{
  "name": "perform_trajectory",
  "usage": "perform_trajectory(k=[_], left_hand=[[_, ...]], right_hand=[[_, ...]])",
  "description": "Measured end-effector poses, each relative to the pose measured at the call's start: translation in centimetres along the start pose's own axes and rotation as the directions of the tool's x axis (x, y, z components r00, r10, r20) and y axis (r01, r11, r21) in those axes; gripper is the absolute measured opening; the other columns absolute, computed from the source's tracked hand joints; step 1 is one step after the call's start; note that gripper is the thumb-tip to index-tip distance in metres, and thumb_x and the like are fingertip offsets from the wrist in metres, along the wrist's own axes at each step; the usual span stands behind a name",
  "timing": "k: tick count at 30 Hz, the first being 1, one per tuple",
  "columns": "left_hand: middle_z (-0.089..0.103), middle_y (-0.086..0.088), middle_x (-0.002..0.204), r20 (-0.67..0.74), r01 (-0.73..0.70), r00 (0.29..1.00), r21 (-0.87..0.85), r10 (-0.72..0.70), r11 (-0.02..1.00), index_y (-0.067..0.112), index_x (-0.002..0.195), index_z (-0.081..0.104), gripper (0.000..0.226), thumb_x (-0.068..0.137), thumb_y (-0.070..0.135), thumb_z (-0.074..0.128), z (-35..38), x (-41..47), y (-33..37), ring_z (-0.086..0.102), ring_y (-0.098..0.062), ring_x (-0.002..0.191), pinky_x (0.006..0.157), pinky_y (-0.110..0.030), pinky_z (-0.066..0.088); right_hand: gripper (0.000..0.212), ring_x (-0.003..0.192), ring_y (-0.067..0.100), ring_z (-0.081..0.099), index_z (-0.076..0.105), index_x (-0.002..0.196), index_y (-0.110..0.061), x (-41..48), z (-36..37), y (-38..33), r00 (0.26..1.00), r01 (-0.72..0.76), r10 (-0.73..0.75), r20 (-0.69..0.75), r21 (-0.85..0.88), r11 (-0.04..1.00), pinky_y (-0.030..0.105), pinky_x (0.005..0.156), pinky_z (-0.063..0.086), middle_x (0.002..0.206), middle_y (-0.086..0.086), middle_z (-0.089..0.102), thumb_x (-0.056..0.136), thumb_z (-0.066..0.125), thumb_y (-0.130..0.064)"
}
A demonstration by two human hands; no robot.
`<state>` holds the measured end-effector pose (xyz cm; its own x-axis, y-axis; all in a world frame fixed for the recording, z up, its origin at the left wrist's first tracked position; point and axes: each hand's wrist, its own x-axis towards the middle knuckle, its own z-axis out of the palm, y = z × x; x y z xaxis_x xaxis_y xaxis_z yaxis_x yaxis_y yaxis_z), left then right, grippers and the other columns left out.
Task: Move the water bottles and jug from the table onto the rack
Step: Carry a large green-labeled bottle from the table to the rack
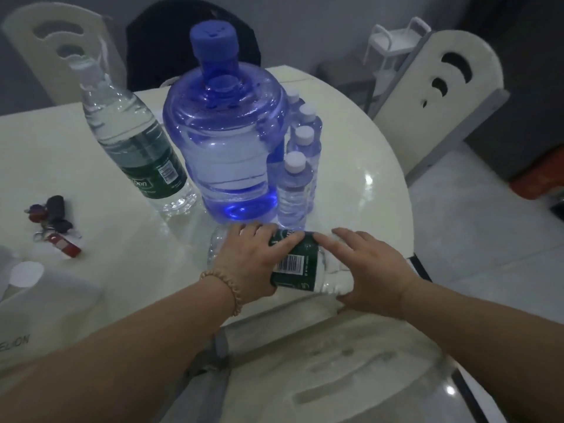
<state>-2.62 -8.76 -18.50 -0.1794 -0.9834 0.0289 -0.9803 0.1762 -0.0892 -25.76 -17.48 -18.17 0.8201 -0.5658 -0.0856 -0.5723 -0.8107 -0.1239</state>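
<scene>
A large clear bottle with a green label (294, 265) lies on its side at the near edge of the white table (360, 166). My left hand (247, 257) wraps over its left part and my right hand (366, 264) covers its right end. Behind it stands a big blue jug (222, 148) with a blue cap. A second tall green-label bottle (134, 145) stands left of the jug. Several small white-capped bottles (294, 190) line up at the jug's right side. A white rack (393, 47) stands on the floor far back right.
A bunch of keys with a red tag (53, 222) lies at the table's left. Cream chairs stand at back left (61, 47), right (442, 96) and right below me (335, 370). A tissue box (39, 297) sits near left.
</scene>
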Motion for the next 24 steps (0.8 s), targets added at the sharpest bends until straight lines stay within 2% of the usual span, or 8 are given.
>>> perform_trajectory(k=[3, 7, 10, 18, 24], left_hand=[[0.056, -0.009, 0.113, -0.055, -0.031, 0.998, 0.047, 0.034, 0.998, 0.034, 0.138, 0.023, 0.093, 0.061, 0.054, 0.072, -3.3, 3.2, 4.2, 0.052, -0.029, 0.095, 0.083, -0.045, 0.041], [0.053, -0.01, 0.118, -0.087, -0.076, 0.992, 0.129, 0.088, 0.989, 0.036, 0.138, 0.012, 0.093, 0.065, 0.053, 0.068, -7.2, 8.4, 10.3, 0.05, -0.029, 0.099, 0.084, -0.045, 0.039], [0.053, -0.01, 0.12, -0.136, -0.108, 0.981, 0.206, 0.137, 0.973, 0.036, 0.137, 0.011, 0.091, 0.067, 0.054, 0.066, -9.5, 13.4, 16.8, 0.05, -0.03, 0.102, 0.086, -0.044, 0.039], [0.052, -0.011, 0.124, -0.188, -0.191, 0.956, 0.191, 0.227, 0.963, 0.035, 0.141, 0.016, 0.097, 0.063, 0.064, 0.066, -12.9, 27.3, 34.0, 0.049, -0.031, 0.108, 0.091, -0.047, 0.039], [0.048, -0.011, 0.128, -0.166, -0.261, 0.942, 0.188, 0.293, 0.947, 0.036, 0.141, 0.009, 0.097, 0.067, 0.061, 0.067, -15.4, 36.4, 39.7, 0.047, -0.03, 0.111, 0.094, -0.05, 0.039]], right_hand=[[0.118, 0.118, 0.029, 0.048, 0.007, 0.146, -0.038, -3.7, -2.8, 3.9, 0.999, -0.02, 0.021, -0.041, 0.024, 1.0, 0.043, 0.09, 0.05, 0.14, 0.007, 0.042, 0.056, 0.081, -0.057], [0.119, 0.123, 0.027, 0.044, 0.004, 0.146, -0.04, -8.4, -5.6, 10.0, 0.992, -0.076, 0.078, -0.096, 0.021, 0.997, 0.042, 0.095, 0.047, 0.144, 0.005, 0.039, 0.057, 0.081, -0.054], [0.116, 0.124, 0.025, 0.041, 0.008, 0.147, -0.037, -13.3, -7.3, 16.3, 0.981, -0.115, 0.114, -0.156, 0.007, 0.993, 0.04, 0.097, 0.044, 0.144, 0.004, 0.037, 0.058, 0.079, -0.053], [0.111, 0.119, 0.028, 0.048, 0.018, 0.147, -0.031, -26.1, -12.3, 33.8, 0.956, -0.203, 0.19, -0.224, -0.037, 0.978, 0.041, 0.087, 0.05, 0.139, 0.007, 0.044, 0.057, 0.077, -0.057], [0.117, 0.123, 0.025, 0.043, 0.007, 0.147, -0.037, -28.6, -15.0, 43.2, 0.946, -0.266, 0.248, -0.206, -0.061, 0.962, 0.038, 0.09, 0.048, 0.144, 0.003, 0.038, 0.056, 0.078, -0.056]])
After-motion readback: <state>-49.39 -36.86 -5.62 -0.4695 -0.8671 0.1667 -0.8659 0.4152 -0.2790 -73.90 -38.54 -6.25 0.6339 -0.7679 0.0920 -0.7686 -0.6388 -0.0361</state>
